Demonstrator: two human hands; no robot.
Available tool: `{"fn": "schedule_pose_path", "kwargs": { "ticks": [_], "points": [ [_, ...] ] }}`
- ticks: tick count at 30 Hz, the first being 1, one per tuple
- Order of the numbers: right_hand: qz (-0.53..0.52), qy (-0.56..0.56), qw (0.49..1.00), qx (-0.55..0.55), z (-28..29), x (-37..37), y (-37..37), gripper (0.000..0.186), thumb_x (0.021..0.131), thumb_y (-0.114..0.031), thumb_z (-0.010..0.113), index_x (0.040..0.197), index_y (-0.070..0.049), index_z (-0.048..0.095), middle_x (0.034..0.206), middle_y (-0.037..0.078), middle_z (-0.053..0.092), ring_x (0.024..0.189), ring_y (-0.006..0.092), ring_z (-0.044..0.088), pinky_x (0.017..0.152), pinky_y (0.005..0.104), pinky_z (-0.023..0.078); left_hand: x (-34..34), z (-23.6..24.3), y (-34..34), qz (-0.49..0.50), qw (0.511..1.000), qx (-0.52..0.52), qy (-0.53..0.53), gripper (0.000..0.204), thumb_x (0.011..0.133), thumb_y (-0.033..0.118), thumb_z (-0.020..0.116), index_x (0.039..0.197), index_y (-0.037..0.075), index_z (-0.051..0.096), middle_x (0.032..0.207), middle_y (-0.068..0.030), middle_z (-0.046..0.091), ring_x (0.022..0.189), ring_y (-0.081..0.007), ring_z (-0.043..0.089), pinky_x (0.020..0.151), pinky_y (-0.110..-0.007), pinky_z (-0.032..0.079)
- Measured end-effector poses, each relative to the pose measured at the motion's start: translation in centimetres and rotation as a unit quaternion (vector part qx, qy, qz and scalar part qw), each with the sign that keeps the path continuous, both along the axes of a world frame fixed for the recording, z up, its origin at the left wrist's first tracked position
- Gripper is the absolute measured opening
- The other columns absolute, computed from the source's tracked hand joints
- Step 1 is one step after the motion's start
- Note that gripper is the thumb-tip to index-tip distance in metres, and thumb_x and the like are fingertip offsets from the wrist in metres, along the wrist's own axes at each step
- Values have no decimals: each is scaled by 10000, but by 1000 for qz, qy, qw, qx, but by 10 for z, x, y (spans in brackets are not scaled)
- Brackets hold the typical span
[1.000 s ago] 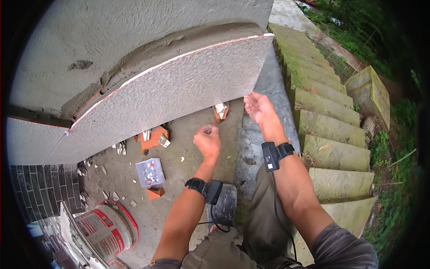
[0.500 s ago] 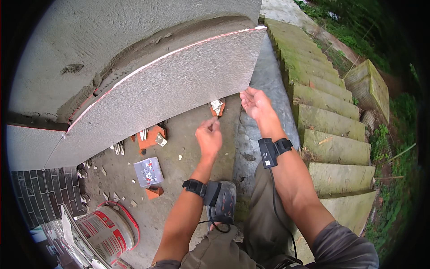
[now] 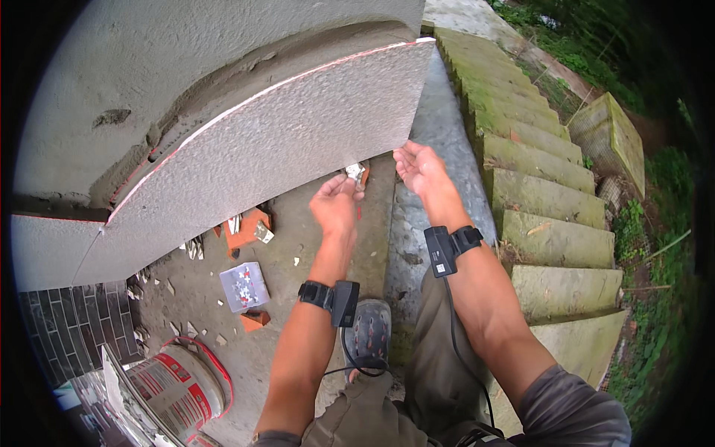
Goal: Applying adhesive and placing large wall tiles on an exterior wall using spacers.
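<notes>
The large speckled grey stone wall tile (image 3: 268, 141) already leans on the mortared wall (top edge not pressed flush), the open right hand (image 3: 421, 168) at its lower corner, the loosely curled, empty left hand (image 3: 335, 205) just below.

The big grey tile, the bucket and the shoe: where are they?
big grey tile (image 3: 298, 141), head view, middle of its speckled face.
bucket (image 3: 175, 387), head view, red and white side wall.
shoe (image 3: 370, 335), head view, dark toe cap.
</notes>
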State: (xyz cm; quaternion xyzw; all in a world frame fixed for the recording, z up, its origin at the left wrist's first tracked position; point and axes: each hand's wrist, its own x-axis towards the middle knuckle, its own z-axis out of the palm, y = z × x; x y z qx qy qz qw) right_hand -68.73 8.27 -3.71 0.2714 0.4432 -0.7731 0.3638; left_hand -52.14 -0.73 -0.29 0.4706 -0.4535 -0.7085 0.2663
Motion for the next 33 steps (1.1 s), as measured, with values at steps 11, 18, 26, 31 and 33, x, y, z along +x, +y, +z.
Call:
{"fn": "schedule_pose_path", "kwargs": {
  "ticks": [11, 18, 26, 31, 33],
  "points": [
    [-4, 4, 1000, -3, 7, 4, -3, 180, 993, -118, 639, 1137, -10, 625, 1053, 148, 703, 872, 220, 672, 704, 324, 513, -31, -21, -6, 90, 993, -38, -69, 111, 894, 38, 727, 890, 18, 618, 750, -51, 629, 599, -125, 565, 512, -275, 425],
    [-5, 5, 1000, 13, 12, 4, -1, 192, 1011, -136, 609, 1166, -23, 619, 1088, 134, 692, 899, 210, 654, 741, 317, 507, -29, -24, -1, 99, 993, 3, -58, 126, 898, 61, 730, 875, 25, 612, 731, -35, 610, 555, -101, 501, 476, -286, 363],
    [4, 3, 1000, 17, 10, 5, -2, 187, 1023, -148, 589, 1168, -34, 620, 1090, 117, 685, 935, 207, 639, 777, 305, 504, -32, -34, -10, 82, 995, -1, -59, 146, 922, 96, 720, 853, 30, 609, 711, -19, 598, 556, -93, 480, 491, -276, 362],
    [-8, -2, 1000, 12, 9, 4, -5, 181, 992, -108, 630, 1143, -8, 618, 1057, 147, 704, 877, 221, 677, 719, 327, 517, -30, -34, -9, 109, 992, -20, -56, 148, 940, 110, 706, 851, 23, 625, 708, -20, 606, 595, -103, 517, 526, -299, 408],
    [-7, -2, 1000, 10, 9, 5, -5, 183, 992, -109, 629, 1146, -9, 615, 1060, 149, 704, 879, 222, 677, 719, 325, 517, -22, -35, -7, 125, 990, -36, -49, 150, 946, 119, 702, 854, 20, 637, 716, -18, 615, 612, -106, 532, 540, -316, 429]
  ]
}}
